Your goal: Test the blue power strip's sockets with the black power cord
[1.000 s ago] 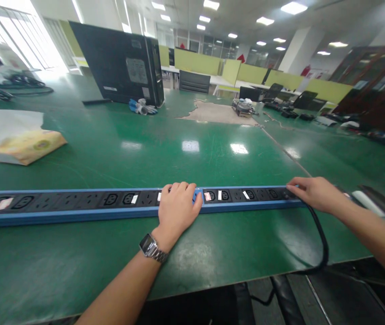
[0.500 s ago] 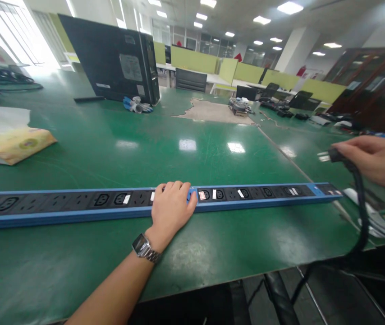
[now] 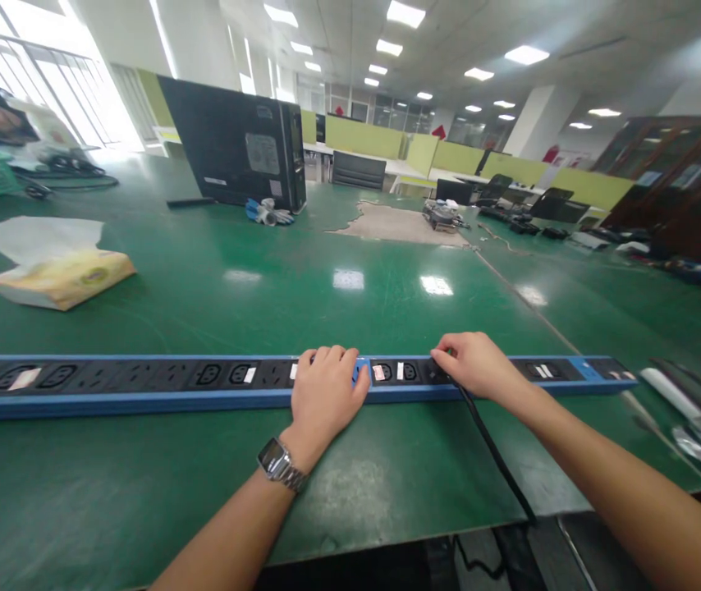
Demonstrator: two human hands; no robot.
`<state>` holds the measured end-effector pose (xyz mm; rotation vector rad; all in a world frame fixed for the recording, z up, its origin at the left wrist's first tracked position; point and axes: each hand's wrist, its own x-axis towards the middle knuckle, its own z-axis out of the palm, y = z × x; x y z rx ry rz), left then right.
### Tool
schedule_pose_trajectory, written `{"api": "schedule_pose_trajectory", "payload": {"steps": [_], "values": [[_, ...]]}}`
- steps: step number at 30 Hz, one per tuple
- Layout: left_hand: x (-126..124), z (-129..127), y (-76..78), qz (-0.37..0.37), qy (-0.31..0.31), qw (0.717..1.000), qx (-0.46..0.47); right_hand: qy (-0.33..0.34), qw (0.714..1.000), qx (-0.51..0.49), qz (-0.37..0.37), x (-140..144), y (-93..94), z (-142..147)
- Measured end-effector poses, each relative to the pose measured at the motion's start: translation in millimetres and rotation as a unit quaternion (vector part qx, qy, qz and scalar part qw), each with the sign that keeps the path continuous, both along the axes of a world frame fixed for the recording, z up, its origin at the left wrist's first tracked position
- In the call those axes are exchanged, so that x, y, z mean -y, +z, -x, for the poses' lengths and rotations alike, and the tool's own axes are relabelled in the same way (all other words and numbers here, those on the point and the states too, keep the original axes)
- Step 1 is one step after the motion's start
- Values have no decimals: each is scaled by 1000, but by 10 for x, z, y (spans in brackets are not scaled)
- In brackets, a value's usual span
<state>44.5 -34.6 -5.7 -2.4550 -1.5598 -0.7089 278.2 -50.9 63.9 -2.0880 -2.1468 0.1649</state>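
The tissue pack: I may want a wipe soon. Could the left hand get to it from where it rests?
Probably yes. The left hand lies flat on the power strip, holding nothing, and only bare green table lies between it and the tissue pack far to its left. It looks like a long stretch, perhaps needing a lean.

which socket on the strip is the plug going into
The right hand presses the black plug into the socket just right of the two white-tagged ones beside the left hand on the blue power strip; the other sockets in view show no plug.

Tissue pack (image 3: 61, 277), computer tower (image 3: 236, 152), gloves (image 3: 269, 213).
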Motion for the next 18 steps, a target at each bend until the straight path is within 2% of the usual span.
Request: {"api": "schedule_pose_trajectory", "payload": {"steps": [4,9,11,13,15,16,17,18], "values": [[3,-8,-3,1,-1,1000,3,-10,999,50,6,-41,-46,46],[-38,27,-2,6,-11,1000,26,-32,992,120,1,41,-143,201],[-1,42,29,7,-20,997,69,-34,994,106,-5,47,-176,177],[113,6,82,18,-50,989,141,-21,998,51,-7,6,-203,62],[286,-123,136,90,-106,966,219,-30,999,-25,-24,-79,-249,-120],[377,-229,156,161,-139,943,255,-47,997,-50,-45,-130,-287,-217],[458,-360,168,258,-164,906,294,-67,993,-63,-69,-178,-337,-306],[521,-508,170,360,-178,847,349,-87,990,-63,-87,-222,-396,-381]]}}
